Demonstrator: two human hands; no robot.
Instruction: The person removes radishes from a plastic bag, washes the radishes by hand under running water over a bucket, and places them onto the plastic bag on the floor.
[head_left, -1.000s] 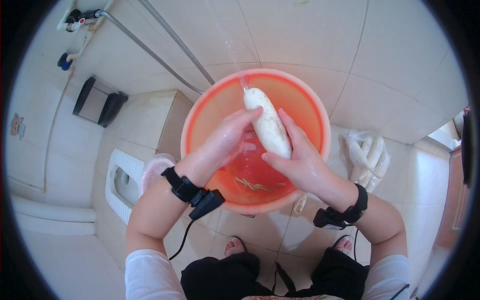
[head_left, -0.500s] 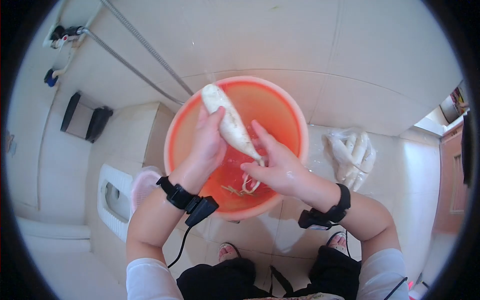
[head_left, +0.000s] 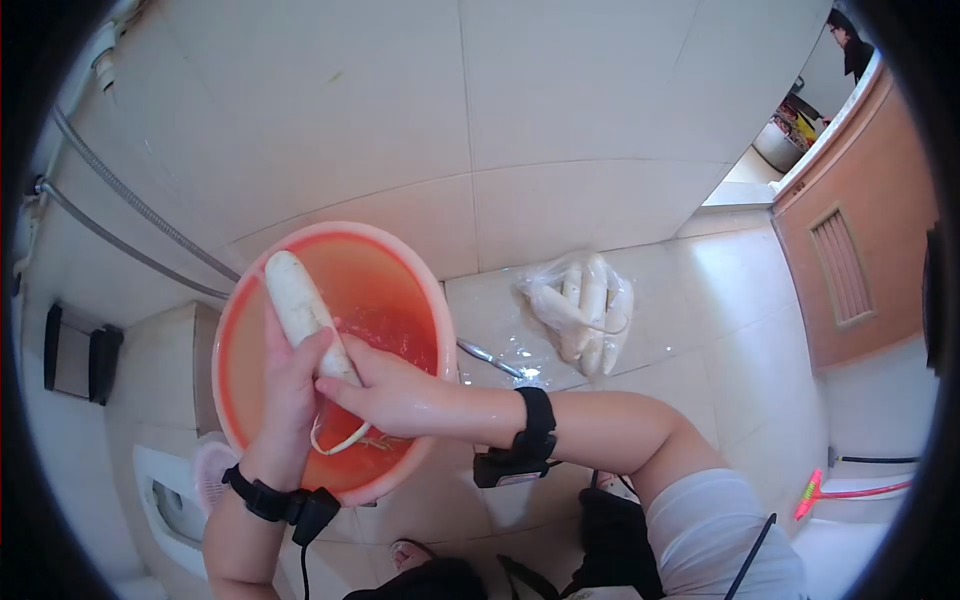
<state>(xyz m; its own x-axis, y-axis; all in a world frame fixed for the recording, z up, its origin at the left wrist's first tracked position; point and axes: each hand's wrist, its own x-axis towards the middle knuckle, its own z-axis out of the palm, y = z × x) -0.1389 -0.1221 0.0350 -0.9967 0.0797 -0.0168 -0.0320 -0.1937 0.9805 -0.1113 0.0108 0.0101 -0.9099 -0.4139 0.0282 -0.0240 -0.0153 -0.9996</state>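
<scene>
Holding a white radish (head_left: 303,308) aslant over an orange-red basin (head_left: 400,265), blunt end toward the upper left, narrow end toward the lower right. Long and plump in shape, pale and smooth-skinned, faintly marked with darker smudges, with a wet look; tapering to a thin, whip-like root (head_left: 345,444), curved like a hook above the basin's inside. Gripped around the middle with the left hand (head_left: 290,372), fingers wrapped close, thumb laid across the front. Gripped near the lower end with the right hand (head_left: 375,392), thumb and fingers drawn in around the flesh, just beside the left thumb; hard to tell how far around the hidden underside. Round and broad below, of plastic, with a thick, paler pink rim; rippled, reddish water (head_left: 400,330) inside, along with thin yellowish shreds (head_left: 385,441). To the right on glossy floor tiles (head_left: 720,290), more radishes (head_left: 593,305), long and white, bunched in a clear, crinkled plastic bag (head_left: 540,280). At the left, a ribbed metallic hose (head_left: 160,222) and a pale pink, perforated basket (head_left: 209,468)
</scene>
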